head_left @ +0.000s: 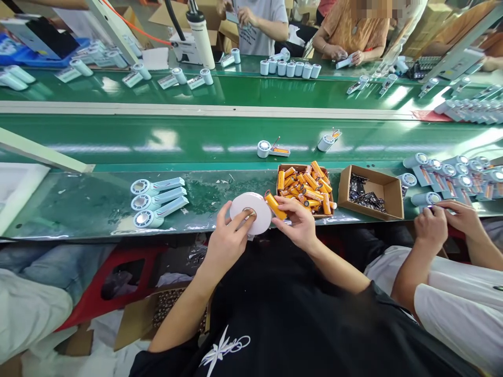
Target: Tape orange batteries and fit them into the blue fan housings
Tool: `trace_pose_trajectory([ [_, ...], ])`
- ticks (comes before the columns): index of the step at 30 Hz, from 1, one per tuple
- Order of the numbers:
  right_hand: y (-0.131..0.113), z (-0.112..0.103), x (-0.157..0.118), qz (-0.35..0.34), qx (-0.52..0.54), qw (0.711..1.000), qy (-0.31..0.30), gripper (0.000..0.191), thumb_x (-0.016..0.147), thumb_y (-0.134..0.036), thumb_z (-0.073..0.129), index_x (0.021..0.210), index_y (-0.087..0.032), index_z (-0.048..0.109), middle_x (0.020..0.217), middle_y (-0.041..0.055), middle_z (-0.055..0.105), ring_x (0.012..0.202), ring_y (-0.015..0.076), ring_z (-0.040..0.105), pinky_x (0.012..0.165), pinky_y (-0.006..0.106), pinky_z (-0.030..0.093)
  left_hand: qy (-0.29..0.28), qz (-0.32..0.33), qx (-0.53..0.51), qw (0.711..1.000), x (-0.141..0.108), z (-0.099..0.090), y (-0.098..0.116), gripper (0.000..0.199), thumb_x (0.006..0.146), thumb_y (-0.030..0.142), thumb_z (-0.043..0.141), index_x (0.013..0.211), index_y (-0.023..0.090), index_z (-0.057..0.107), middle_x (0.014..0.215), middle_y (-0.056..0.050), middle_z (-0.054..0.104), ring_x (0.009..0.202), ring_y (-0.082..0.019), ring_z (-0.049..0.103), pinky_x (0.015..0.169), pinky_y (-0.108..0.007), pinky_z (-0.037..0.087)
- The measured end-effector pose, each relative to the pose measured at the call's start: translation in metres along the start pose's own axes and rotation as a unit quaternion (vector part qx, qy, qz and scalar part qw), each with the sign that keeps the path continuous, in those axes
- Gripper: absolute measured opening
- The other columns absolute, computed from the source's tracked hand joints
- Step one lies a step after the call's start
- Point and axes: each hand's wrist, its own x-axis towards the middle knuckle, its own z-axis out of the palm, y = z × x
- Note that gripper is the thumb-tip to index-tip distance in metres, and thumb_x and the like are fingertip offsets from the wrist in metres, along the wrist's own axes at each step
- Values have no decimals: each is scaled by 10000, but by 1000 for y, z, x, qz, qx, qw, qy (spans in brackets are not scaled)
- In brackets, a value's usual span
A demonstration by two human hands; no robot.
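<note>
My left hand is closed on a white roll of tape, with fingers pushed into its centre hole. Between the thumb and fingers of my right hand is an orange cylindrical battery, tilted, its upper end close to the roll's right edge. Whether the battery touches the roll I cannot tell. Just behind my right hand stands a cardboard box heaped with similar orange batteries. Three light-blue handheld fan housings lie side by side on the green bench to the left.
A second cardboard box holds small dark parts. Beyond the bench edge, the green conveyor carries two opened fan housings. At right, a co-worker's hands work beside many housings. A red stool stands lower left.
</note>
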Motion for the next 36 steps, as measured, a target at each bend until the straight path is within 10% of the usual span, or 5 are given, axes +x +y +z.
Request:
trace_pose_trajectory([
  [9,-11,-22,48,217,90,953,-192,466,744,-350,909,1160,-202,762,1123,58,801,1108,277,758,1059,461,603,30,3,73,997,13,-7,-7,572,929,32,595,1442,280,644,1331,-62,718,1519,-380,388,1155,-531,503],
  [15,6,30,33,129,202,959,150,590,719,-502,897,1191,-224,675,1237,125,769,1139,301,748,983,458,639,162,-13,64,985,22,23,26,413,898,327,772,1258,132,719,977,-141,743,1248,-412,590,1128,-647,473],
  [20,-35,-45,69,-42,147,964,218,370,753,-373,891,1072,-272,734,1148,32,782,1079,221,762,924,341,647,20,40,-57,997,-12,47,42,388,929,360,718,1268,173,724,1054,-131,762,1221,-338,651,1188,-598,442],
  [25,-57,-102,95,-131,97,970,182,519,845,-301,808,1328,-432,673,1269,28,745,1219,248,718,976,370,603,-158,-86,-89,980,-23,47,-45,603,829,393,819,1372,171,680,1358,-149,705,1478,-384,458,1221,-598,405],
  [36,-5,-97,12,44,181,965,182,554,697,-274,937,866,-297,410,871,-29,773,911,277,805,674,370,667,-29,-247,175,953,-109,-36,-191,313,959,328,521,1094,210,777,1274,-163,728,1323,-433,516,1102,-636,418],
])
